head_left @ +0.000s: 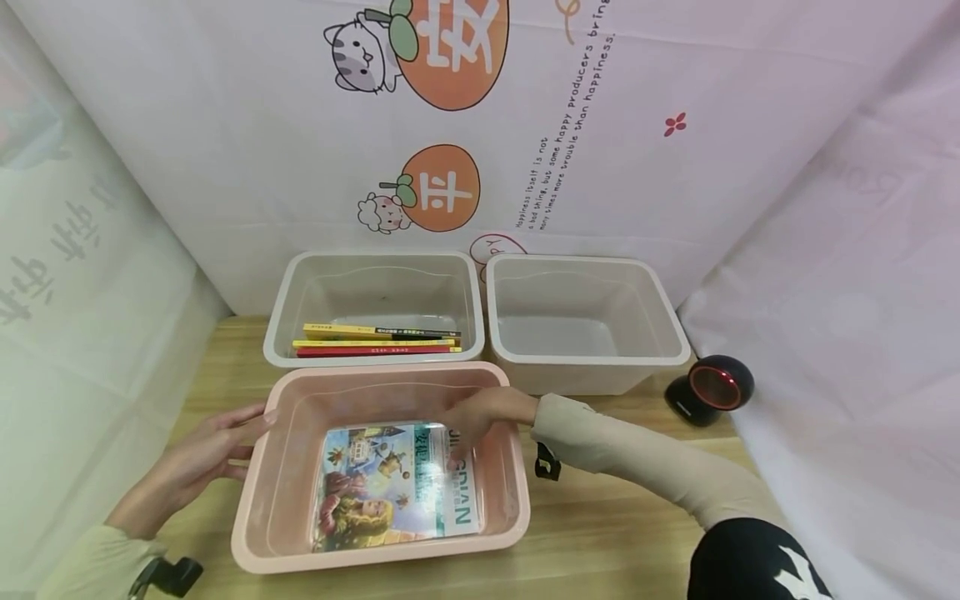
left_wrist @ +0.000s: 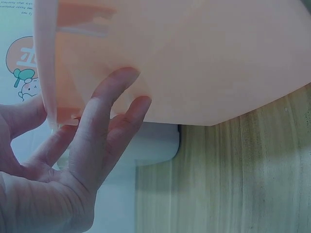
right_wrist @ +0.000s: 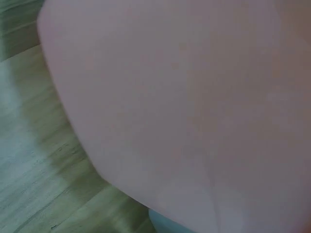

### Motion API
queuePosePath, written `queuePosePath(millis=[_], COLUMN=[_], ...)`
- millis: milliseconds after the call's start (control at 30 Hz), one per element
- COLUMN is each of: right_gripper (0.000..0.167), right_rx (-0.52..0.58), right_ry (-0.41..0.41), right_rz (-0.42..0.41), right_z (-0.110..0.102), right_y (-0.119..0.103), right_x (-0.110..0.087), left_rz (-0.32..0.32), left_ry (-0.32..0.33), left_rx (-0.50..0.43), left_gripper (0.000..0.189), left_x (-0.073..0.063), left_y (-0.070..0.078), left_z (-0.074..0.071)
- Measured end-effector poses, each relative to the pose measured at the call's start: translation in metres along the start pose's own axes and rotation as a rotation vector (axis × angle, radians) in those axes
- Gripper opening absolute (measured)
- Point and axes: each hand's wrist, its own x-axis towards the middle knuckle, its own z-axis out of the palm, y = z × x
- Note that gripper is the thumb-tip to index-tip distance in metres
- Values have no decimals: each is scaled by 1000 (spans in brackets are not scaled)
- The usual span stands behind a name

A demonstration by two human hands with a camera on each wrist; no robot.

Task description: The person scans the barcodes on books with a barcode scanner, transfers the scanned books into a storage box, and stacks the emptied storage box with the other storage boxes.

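A pink plastic bin sits at the front, and a book with a colourful illustrated cover and teal lettering lies flat in it. My left hand grips the bin's left rim. In the left wrist view that hand has its thumb at the rim and its fingers against the outer wall. Over the bin's right rim reaches my right hand, its fingers down at the book's right end. Whether they pinch the book I cannot tell. The bin's outer wall fills the right wrist view and hides that hand.
Behind the pink bin stands a grey bin with several thin books along its front wall. Another grey bin is at its right. A black round device stands on the wooden table near the right-hand cloth wall.
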Motion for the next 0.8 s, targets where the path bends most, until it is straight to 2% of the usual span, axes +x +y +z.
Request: queuePosePath(millis=[200,300,433,567,700,800], right_gripper=[108,107,89,68,52,49], right_rx=[31,82,92,63,118,190], right_ry=[-42,-50,-43,-52,-83,-136], right_rz=[35,33,9,29,16,29], right_z=[8,8,7,5,4,3], right_y=[-2,-4,-6,-5,-4,-3], right_x=[12,16,20,22,23,23], left_rz=[6,2,4,5,8,16], left_ry=[3,5,4,0,-5,-9], left_rx=[5,5,9,4,2,9], left_gripper=[78,78,78,79,79,78], left_x=[-1,-1,-1,-2,-2,-1], left_y=[-1,0,1,1,-1,-1], left_z=[0,-1,-2,-1,0,0])
